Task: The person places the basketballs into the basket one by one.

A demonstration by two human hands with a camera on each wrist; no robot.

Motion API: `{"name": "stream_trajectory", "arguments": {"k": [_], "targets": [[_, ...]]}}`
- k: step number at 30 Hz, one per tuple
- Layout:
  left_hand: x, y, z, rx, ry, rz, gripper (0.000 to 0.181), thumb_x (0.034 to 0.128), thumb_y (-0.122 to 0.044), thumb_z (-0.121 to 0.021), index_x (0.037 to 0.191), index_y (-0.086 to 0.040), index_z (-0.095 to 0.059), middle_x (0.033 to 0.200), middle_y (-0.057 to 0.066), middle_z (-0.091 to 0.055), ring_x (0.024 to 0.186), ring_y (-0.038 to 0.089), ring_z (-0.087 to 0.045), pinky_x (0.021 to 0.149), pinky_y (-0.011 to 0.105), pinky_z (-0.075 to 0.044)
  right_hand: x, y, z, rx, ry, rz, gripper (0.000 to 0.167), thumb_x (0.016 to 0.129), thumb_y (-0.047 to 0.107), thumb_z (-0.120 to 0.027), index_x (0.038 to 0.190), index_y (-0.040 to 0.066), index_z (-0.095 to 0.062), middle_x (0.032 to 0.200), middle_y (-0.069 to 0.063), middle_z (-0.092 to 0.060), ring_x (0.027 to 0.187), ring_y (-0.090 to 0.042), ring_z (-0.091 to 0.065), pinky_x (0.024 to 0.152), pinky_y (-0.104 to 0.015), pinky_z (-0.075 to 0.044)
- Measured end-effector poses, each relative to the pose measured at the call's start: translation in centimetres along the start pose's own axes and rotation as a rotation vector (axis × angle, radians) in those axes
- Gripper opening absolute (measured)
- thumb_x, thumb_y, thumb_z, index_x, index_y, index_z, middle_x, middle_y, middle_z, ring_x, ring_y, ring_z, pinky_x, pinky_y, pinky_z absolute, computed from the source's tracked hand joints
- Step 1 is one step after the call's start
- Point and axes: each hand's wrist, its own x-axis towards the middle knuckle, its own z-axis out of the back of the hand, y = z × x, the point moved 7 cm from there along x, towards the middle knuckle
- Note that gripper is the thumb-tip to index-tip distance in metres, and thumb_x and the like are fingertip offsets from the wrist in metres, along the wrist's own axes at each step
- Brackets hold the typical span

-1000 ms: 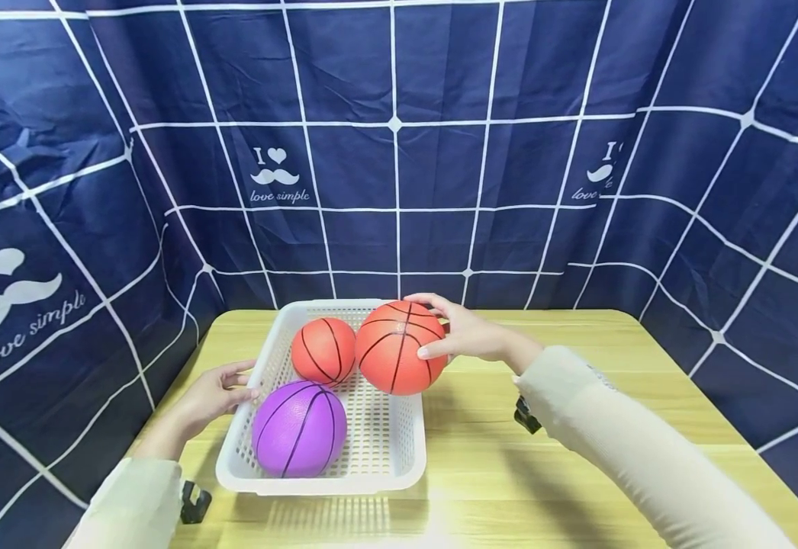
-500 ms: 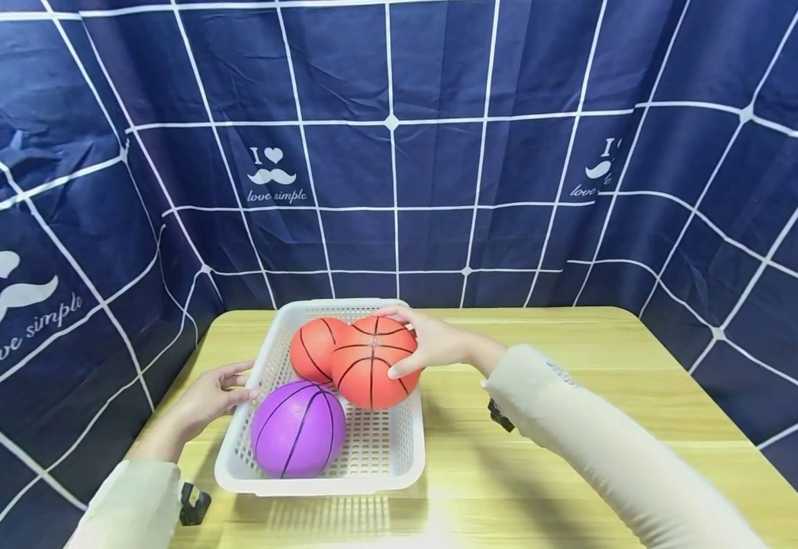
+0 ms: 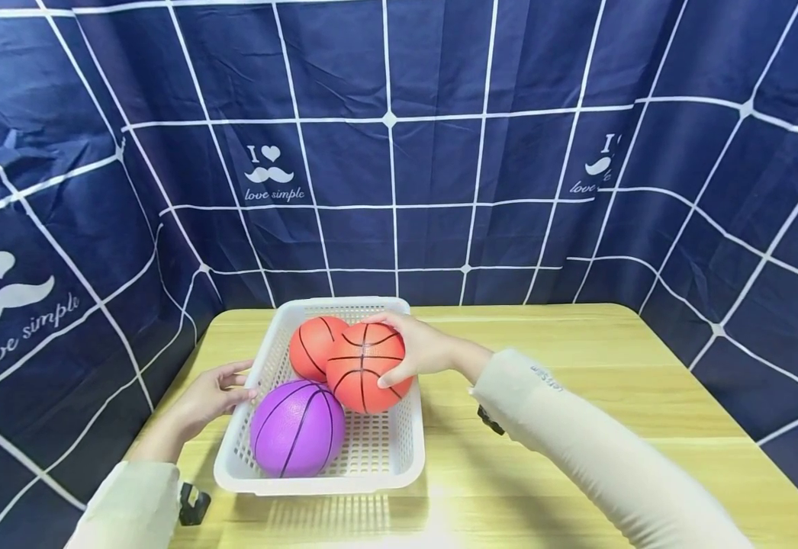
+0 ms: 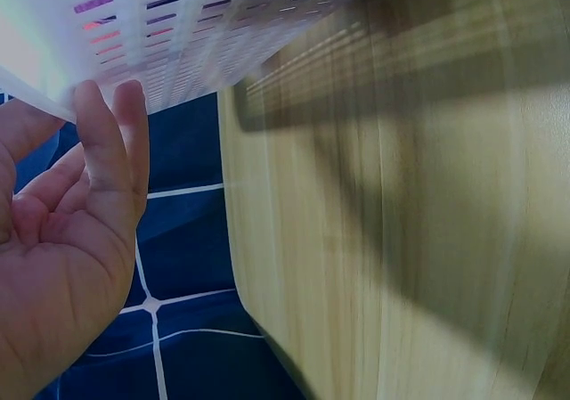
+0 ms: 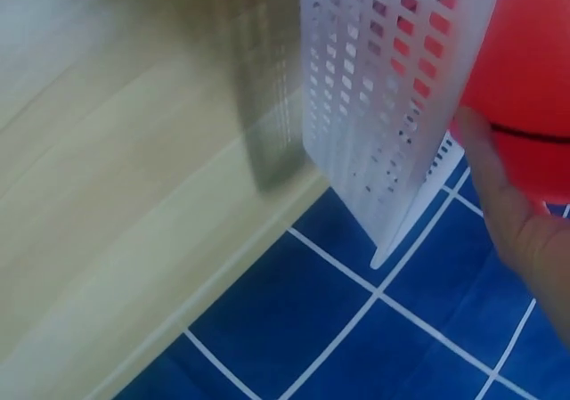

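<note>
A white perforated plastic basket [image 3: 385,476] stands on the table. My left hand [image 3: 210,394] pinches its left rim; in the left wrist view that hand [image 4: 80,231] has fingertips against the basket's outer wall [image 4: 205,26]. In the basket's right half, my right hand [image 3: 419,347] grips an orange-red toy basketball [image 3: 365,374], fingers over its far side and thumb on its near right. A smaller orange-red ball [image 3: 313,351] lies at the back left, partly hidden by the gripped one. A purple basketball [image 3: 296,435] sits at the front left. In the right wrist view the gripped ball [image 5: 525,79] shows beside the basket wall.
The light wood table [image 3: 543,412] extends to the right of the basket. A dark blue curtain [image 3: 344,168] with white grid lines encloses the back and both sides. Each wrist carries a small black device [image 3: 194,503].
My right hand has moved the orange-red basketball left and down into the basket, in front of the smaller ball. The left hand has stayed at the rim.
</note>
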Motion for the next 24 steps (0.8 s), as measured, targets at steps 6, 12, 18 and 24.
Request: {"name": "stream_trajectory", "arguments": {"k": [6,12,18,24], "targets": [[0.1,0.2,0.1,-0.002,0.002,0.004,0.064,0.0887,-0.002,-0.065,0.139,0.016,-0.03,0.115,0.031,-0.057,0.091,0.025,-0.063,0.077,0.039,-0.055,0.3,0.0,-0.1,-0.092,-0.047,-0.045,0.086,0.064,0.016,-0.087,0.138,0.013,-0.043,0.126,-0.005,-0.051,0.113,-0.02,-0.051,0.089,-0.034,-0.047],[0.1,0.2,0.0,-0.012,0.007,0.003,0.063,0.0887,-0.002,-0.065,0.139,0.016,-0.03,0.115,0.031,-0.057,0.091,0.024,-0.063,0.077,0.039,-0.055,0.3,-0.5,-0.3,-0.132,-0.091,-0.105,0.086,0.063,0.017,-0.089,0.136,0.017,-0.044,0.127,-0.005,-0.048,0.114,-0.022,-0.048,0.088,-0.036,-0.048],[0.1,0.2,0.0,-0.019,0.005,0.003,0.064,0.0884,-0.001,-0.065,0.139,0.016,-0.03,0.115,0.031,-0.057,0.091,0.023,-0.063,0.078,0.038,-0.055,0.1,-1.2,-0.5,-0.16,-0.146,-0.158,0.087,0.06,0.018,-0.091,0.134,0.02,-0.045,0.125,-0.007,-0.047,0.114,-0.024,-0.045,0.088,-0.04,-0.048],[0.1,0.1,0.0,-0.009,0.005,0.002,0.064,0.0884,-0.002,-0.065,0.139,0.016,-0.03,0.115,0.031,-0.057,0.091,0.023,-0.063,0.077,0.038,-0.055,-0.3,-1.8,-1.0,-0.163,-0.197,-0.201,0.091,0.058,0.02,-0.092,0.135,0.018,-0.043,0.126,-0.011,-0.045,0.116,-0.026,-0.042,0.09,-0.043,-0.047]]}}
